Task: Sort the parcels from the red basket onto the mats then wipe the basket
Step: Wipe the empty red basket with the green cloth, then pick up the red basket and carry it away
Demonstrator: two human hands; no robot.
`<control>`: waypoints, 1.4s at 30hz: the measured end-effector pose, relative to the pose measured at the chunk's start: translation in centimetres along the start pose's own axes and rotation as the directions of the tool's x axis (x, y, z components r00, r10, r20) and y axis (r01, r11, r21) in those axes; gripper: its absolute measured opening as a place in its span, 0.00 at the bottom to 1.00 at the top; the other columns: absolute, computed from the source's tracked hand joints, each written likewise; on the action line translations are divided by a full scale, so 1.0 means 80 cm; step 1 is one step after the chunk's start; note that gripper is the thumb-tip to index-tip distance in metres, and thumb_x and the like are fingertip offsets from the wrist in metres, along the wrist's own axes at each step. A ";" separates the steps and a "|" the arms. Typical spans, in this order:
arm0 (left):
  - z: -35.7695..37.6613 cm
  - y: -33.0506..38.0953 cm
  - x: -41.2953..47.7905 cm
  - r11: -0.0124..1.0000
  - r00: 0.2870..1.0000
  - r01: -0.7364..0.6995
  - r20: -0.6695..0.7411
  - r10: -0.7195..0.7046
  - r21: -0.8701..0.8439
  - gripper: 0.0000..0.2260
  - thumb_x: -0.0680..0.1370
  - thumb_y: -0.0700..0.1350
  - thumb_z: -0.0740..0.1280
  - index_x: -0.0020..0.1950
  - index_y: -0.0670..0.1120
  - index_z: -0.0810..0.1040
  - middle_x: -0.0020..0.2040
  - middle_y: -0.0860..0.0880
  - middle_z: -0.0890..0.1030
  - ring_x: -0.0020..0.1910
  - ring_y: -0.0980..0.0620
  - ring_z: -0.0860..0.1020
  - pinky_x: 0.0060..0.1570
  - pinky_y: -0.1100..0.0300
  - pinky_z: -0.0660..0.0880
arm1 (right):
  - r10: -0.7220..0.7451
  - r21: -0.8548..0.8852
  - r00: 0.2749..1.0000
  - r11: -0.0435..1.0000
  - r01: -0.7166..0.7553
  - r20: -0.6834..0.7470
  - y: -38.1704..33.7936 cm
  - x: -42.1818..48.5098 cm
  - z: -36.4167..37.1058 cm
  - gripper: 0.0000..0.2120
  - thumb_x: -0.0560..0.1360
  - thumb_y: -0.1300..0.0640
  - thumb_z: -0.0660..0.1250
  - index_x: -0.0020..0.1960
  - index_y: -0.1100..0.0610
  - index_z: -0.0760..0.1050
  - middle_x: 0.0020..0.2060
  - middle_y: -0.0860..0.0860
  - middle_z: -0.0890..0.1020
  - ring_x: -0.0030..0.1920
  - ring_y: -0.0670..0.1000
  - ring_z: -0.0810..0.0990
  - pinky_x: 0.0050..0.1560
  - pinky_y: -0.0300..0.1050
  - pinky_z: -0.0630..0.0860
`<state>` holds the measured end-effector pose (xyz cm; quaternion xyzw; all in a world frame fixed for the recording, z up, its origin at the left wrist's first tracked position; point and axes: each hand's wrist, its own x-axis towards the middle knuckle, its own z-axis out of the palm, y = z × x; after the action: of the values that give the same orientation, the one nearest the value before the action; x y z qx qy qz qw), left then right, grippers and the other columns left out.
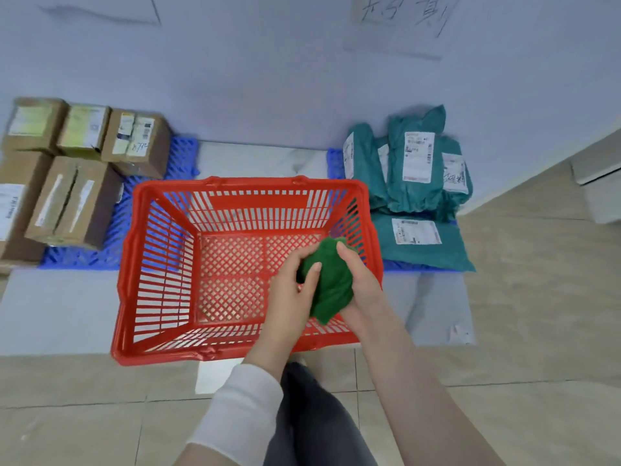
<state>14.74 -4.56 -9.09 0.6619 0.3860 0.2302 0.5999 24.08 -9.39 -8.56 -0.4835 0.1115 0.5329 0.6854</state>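
The red basket stands on the floor in the middle, with no parcels inside. A crumpled green cloth is held over the basket's right side by both hands. My left hand grips its left side and my right hand grips its right side. Several brown cardboard boxes sit on a blue mat to the left. Several teal mailer bags lie on another blue mat to the right.
A grey sheet covers the floor under the basket and mats, against a pale wall. Beige floor tiles lie in front and to the right. My knee in dark trousers is below the basket.
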 end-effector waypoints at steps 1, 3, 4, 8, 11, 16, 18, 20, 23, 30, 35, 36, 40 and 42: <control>-0.001 0.005 -0.002 1.000 1.000 0.008 0.001 -0.008 -0.007 0.11 0.78 0.38 0.62 0.57 0.51 0.74 0.54 0.54 0.79 0.54 0.58 0.76 0.54 0.67 0.73 | -0.020 0.002 0.999 1.000 0.020 -0.026 -0.001 -0.003 0.001 0.13 0.73 0.55 0.65 0.54 0.60 0.76 0.49 0.59 0.79 0.48 0.56 0.80 0.55 0.53 0.75; -0.006 0.012 -0.005 1.000 0.999 0.022 0.029 -0.023 0.008 0.10 0.78 0.39 0.62 0.57 0.49 0.75 0.53 0.53 0.78 0.53 0.57 0.76 0.51 0.71 0.72 | -0.070 -0.008 0.995 0.998 0.070 -0.072 0.001 -0.010 0.007 0.10 0.75 0.58 0.64 0.54 0.60 0.76 0.47 0.58 0.81 0.45 0.54 0.82 0.45 0.48 0.80; -0.011 0.013 -0.005 0.999 0.998 0.026 0.051 -0.028 0.037 0.09 0.78 0.40 0.62 0.57 0.48 0.75 0.53 0.53 0.78 0.53 0.56 0.76 0.52 0.71 0.71 | -0.104 -0.013 0.990 0.995 0.103 -0.097 0.003 -0.012 0.008 0.08 0.75 0.59 0.63 0.53 0.59 0.76 0.45 0.57 0.81 0.42 0.53 0.82 0.40 0.46 0.80; -0.038 0.010 -0.003 0.974 0.995 -0.061 0.085 0.044 0.216 0.09 0.79 0.42 0.62 0.56 0.47 0.79 0.63 0.51 0.74 0.64 0.53 0.68 0.65 0.62 0.60 | -0.193 -0.003 0.971 0.981 0.194 -0.141 0.011 -0.017 0.013 0.12 0.76 0.65 0.61 0.58 0.55 0.74 0.52 0.58 0.81 0.43 0.51 0.84 0.36 0.41 0.80; -0.066 0.006 -0.002 0.975 0.998 -0.024 0.062 0.011 0.221 0.09 0.80 0.48 0.59 0.56 0.55 0.77 0.67 0.54 0.69 0.68 0.54 0.63 0.70 0.53 0.57 | -0.184 -0.051 0.969 0.983 0.178 -0.168 0.016 -0.018 0.015 0.08 0.77 0.61 0.61 0.50 0.54 0.79 0.47 0.55 0.82 0.42 0.50 0.84 0.36 0.42 0.80; -0.126 -0.016 0.004 0.964 0.986 0.085 -0.158 -0.046 0.251 0.14 0.80 0.54 0.55 0.57 0.53 0.77 0.65 0.54 0.73 0.66 0.53 0.68 0.68 0.45 0.63 | -0.222 -0.272 0.895 0.955 0.119 -0.387 -0.005 -0.011 -0.001 0.12 0.69 0.47 0.71 0.34 0.53 0.75 0.34 0.52 0.81 0.36 0.52 0.81 0.39 0.47 0.80; -0.158 -0.028 0.007 0.962 0.954 0.089 -0.301 -0.008 0.258 0.12 0.79 0.50 0.58 0.56 0.49 0.78 0.62 0.50 0.76 0.63 0.49 0.72 0.65 0.50 0.66 | -0.286 -0.407 0.826 0.910 0.076 -0.486 -0.022 -0.006 -0.020 0.14 0.66 0.44 0.73 0.33 0.53 0.74 0.36 0.52 0.81 0.41 0.54 0.80 0.48 0.51 0.79; -0.192 -0.045 0.010 0.951 0.908 0.137 -0.420 -0.009 0.275 0.11 0.79 0.48 0.60 0.57 0.47 0.77 0.60 0.46 0.77 0.61 0.46 0.74 0.64 0.50 0.69 | -0.388 -0.567 0.748 0.823 0.019 -0.539 -0.037 -0.002 -0.044 0.15 0.66 0.42 0.73 0.34 0.52 0.74 0.38 0.51 0.81 0.44 0.55 0.80 0.50 0.51 0.77; -0.238 -0.074 0.014 0.864 0.808 0.374 -0.575 -0.125 0.337 0.19 0.77 0.55 0.61 0.65 0.48 0.71 0.64 0.43 0.75 0.65 0.43 0.70 0.66 0.44 0.66 | -0.536 -0.787 0.661 0.601 -0.139 -0.526 -0.047 0.007 -0.077 0.14 0.69 0.42 0.69 0.40 0.52 0.74 0.42 0.51 0.80 0.46 0.53 0.78 0.46 0.46 0.70; -0.273 -0.128 0.024 0.744 0.692 0.650 -0.525 -0.495 0.155 0.25 0.81 0.55 0.53 0.70 0.38 0.64 0.66 0.36 0.72 0.65 0.37 0.70 0.64 0.46 0.66 | -0.382 -0.867 0.784 0.312 -0.390 -0.490 -0.042 0.049 -0.110 0.21 0.74 0.37 0.60 0.54 0.52 0.78 0.52 0.55 0.81 0.49 0.54 0.77 0.54 0.51 0.73; -0.266 -0.146 0.019 0.792 0.637 0.605 -0.545 -0.545 -0.084 0.15 0.80 0.56 0.54 0.50 0.49 0.76 0.41 0.47 0.81 0.36 0.50 0.79 0.39 0.57 0.75 | -0.259 -0.899 0.861 0.134 -0.417 -0.438 -0.058 0.072 -0.118 0.23 0.77 0.41 0.56 0.51 0.59 0.78 0.54 0.60 0.80 0.53 0.59 0.77 0.51 0.48 0.69; -0.268 -0.149 0.020 0.790 0.629 0.604 -0.547 -0.552 -0.104 0.14 0.80 0.56 0.55 0.49 0.51 0.77 0.39 0.49 0.81 0.35 0.51 0.79 0.39 0.56 0.76 | -0.228 -0.894 0.866 0.181 -0.411 -0.444 -0.063 0.075 -0.121 0.22 0.76 0.41 0.58 0.47 0.59 0.79 0.54 0.60 0.80 0.54 0.59 0.78 0.54 0.49 0.71; -0.273 -0.152 0.020 0.783 0.608 0.593 -0.535 -0.587 -0.185 0.13 0.79 0.57 0.58 0.44 0.53 0.79 0.38 0.52 0.82 0.36 0.50 0.81 0.37 0.58 0.76 | -0.104 -0.850 0.890 0.363 -0.382 -0.444 -0.068 0.072 -0.125 0.16 0.73 0.41 0.64 0.37 0.53 0.76 0.50 0.59 0.82 0.50 0.58 0.80 0.59 0.57 0.74; -0.276 -0.148 0.014 0.772 0.596 0.590 -0.517 -0.615 -0.239 0.13 0.78 0.56 0.60 0.39 0.54 0.80 0.37 0.52 0.82 0.35 0.50 0.82 0.39 0.55 0.77 | -0.123 -0.852 0.891 0.373 -0.367 -0.438 -0.065 0.064 -0.125 0.16 0.73 0.40 0.63 0.37 0.52 0.75 0.49 0.58 0.82 0.50 0.58 0.80 0.60 0.58 0.73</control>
<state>-4.31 9.70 -16.92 0.3796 0.7414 0.2083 0.5127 34.12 -13.87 -14.24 -0.8756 -0.0182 0.4328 0.2136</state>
